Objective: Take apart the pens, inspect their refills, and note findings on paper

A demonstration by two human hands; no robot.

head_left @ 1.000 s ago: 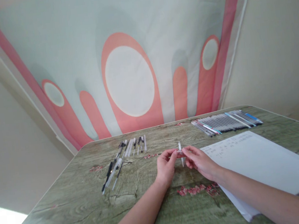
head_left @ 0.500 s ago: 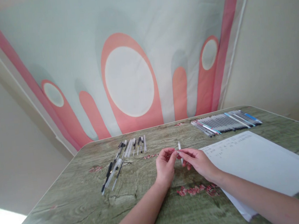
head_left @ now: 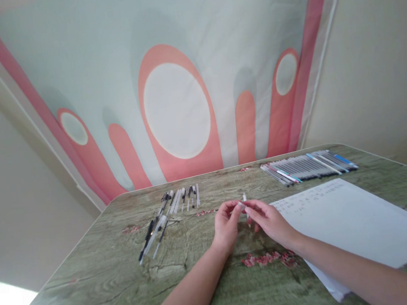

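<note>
The left hand (head_left: 226,225) and right hand (head_left: 268,218) pinch a small whitish piece (head_left: 242,205) between them. Beyond their grip, a white pen part (head_left: 244,197) lies on the desk (head_left: 110,274).

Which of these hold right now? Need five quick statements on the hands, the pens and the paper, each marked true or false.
1. The left hand and right hand meet at a small pale piece. True.
2. The paper is blank. False: it has handwriting toward its far left part.
3. The row of pens lies beyond the paper. True.
4. The loose pen parts lie on the paper. False: they lie on the tabletop, left of both hands.
5. The right forearm passes over part of the paper. True.
</note>
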